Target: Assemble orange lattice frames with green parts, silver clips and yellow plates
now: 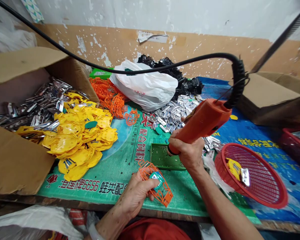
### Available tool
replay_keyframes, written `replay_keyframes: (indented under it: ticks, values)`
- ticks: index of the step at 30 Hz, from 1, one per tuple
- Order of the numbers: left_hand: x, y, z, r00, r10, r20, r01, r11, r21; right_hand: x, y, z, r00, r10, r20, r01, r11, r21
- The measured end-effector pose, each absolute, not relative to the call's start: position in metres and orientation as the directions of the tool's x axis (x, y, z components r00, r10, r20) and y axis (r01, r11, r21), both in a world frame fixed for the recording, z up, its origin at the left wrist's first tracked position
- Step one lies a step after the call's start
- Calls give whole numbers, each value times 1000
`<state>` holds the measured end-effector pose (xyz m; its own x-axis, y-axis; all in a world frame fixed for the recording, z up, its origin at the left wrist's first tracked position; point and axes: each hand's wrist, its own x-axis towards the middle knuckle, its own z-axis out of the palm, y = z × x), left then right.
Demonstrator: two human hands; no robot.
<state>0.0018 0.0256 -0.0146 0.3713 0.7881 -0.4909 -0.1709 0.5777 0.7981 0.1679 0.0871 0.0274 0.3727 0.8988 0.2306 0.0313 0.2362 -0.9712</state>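
Observation:
My left hand point(137, 191) is closed on an orange plastic frame point(167, 196), and its thumb presses a small teal plastic piece point(158, 179) against that frame. My right hand point(187, 150) wraps round a corded orange electric screwdriver point(202, 121), which tilts down to the left. The driver's tip is over a green tray point(156, 156) holding small dark bits, too small to make out. From its top end a thick black cable point(170, 66) arches away to the upper left. Left of my hands lies a heap of yellow plastic parts point(77, 133).
A cardboard box point(12, 160) with shiny metallic parts point(40, 110) stands at left. Behind are orange frames point(105, 93), a white plastic bag point(145, 88), black parts point(190, 85) and silvery pieces point(175, 111). A red basket point(267, 183) and another cardboard box point(270, 96) are at right.

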Motion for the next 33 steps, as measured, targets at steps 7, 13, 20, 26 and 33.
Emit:
replay_keyframes:
  ticks: [7,13,20,26,33]
  values:
    - [3,26,-19,366,784,-501,-195,591,783,176,90,31,405,875,265,-32,303,-952]
    - [5,26,-11,364,785,-500,-210,593,778,169,69,60,352,904,242,-228,333,-915]
    - [6,24,-11,398,801,-446,-216,555,803,152,34,82,194,953,231,-450,296,-842]
    - [6,25,-12,416,810,-413,-204,526,826,147,25,79,140,964,227,-485,267,-833]
    - [4,26,-13,433,815,-386,-204,506,838,142,25,75,156,966,206,-478,257,-840]
